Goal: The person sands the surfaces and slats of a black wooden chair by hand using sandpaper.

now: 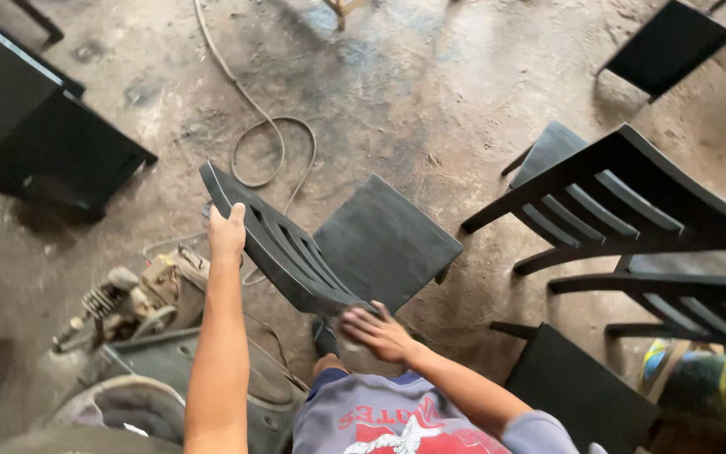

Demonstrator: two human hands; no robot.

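I am looking down on a black painted wooden chair with a slatted back (313, 252), standing on the stained concrete floor (430, 92) in the middle of the frame. My left hand (227, 231) is closed over the top rail of the chair back at centre left, thumb on the near face; that grip is firmly holding the rail. My right hand (377, 330) lies at lower centre, fingers spread flat against the lower end of the back where it meets the seat. Something pale seems to sit under the palm, but I cannot tell what it is, nor whether the fingers pinch it.

Judged step: rubbing or wiping the back's lower corner while the other hand steadies the chair. The next move calls for keeping the rail braced so the chair does not tip or skid, and for working pressure along the slats.

Surroundings: more black slat-back chairs (632, 210) at right, a grey compressor-like machine (119, 303) at lower left, and a looped tan hose (275, 139) on the floor above the chair.
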